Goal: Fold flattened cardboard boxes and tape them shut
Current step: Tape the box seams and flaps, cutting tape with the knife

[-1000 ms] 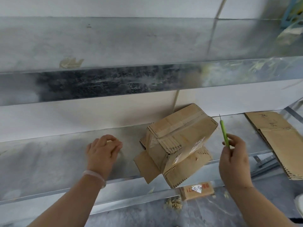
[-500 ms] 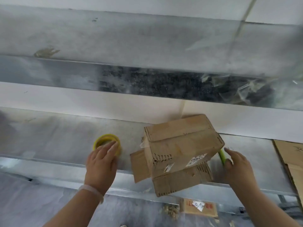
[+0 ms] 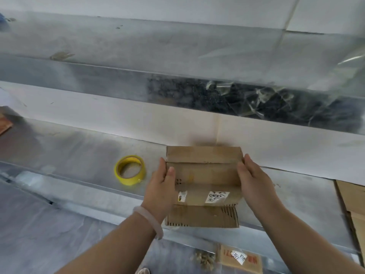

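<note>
A worn brown cardboard box [image 3: 203, 175] stands on the metal shelf [image 3: 79, 155], top flaps folded shut with a seam across them and white labels on its front. A loose lower flap hangs over the shelf's front edge. My left hand [image 3: 162, 186] grips the box's left end, thumb on the front face. My right hand [image 3: 254, 182] grips the right end the same way. A roll of yellow tape [image 3: 130, 170] lies flat on the shelf, just left of my left hand and apart from it.
Flattened cardboard sheets [image 3: 351, 204] lie at the shelf's right end. A second metal shelf [image 3: 177, 56] runs overhead with crumpled clear plastic [image 3: 256, 99] beneath it. On the floor below lie a small printed cardboard piece [image 3: 239, 258] and some shavings.
My left hand left the tape roll and went to the box's left end. My right hand moved onto the right end; the green cutter it held is out of sight. The box now sits square.
</note>
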### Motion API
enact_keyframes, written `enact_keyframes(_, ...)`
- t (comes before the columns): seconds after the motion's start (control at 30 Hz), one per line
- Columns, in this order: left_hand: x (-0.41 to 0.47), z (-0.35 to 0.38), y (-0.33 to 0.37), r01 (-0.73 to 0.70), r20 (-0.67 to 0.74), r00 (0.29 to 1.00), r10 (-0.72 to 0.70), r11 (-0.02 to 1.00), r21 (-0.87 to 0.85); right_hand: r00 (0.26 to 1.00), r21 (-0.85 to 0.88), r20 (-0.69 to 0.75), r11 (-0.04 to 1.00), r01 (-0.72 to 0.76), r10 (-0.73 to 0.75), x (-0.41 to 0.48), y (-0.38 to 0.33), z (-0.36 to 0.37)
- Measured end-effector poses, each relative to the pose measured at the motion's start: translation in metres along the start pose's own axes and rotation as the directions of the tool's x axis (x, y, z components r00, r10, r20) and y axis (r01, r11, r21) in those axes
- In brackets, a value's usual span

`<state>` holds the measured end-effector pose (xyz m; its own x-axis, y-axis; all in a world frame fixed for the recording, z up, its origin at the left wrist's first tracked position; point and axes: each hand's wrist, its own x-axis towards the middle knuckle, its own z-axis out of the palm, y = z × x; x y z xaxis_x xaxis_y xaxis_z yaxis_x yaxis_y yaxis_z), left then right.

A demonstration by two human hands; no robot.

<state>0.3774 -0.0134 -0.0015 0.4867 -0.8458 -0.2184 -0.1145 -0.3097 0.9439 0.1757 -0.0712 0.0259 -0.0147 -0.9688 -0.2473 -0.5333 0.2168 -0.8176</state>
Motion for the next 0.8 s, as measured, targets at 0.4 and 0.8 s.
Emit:
enact_keyframes(0.4, 0.027, 0.022, 0.024, 0.066, -0.199, 0.98, -0.012, 0.962, 0.265, 0.983, -0.16, -0.127, 0.975, -0.155, 0.135, 0.024, -0.023, 0.029)
enact_keyframes(0.8, 0.028, 0.021, 0.024, 0.074, -0.198, 0.98, -0.015, 0.952, 0.298, 0.992, -0.097, -0.109, 0.992, -0.078, 0.067, 0.035, -0.007, 0.027)
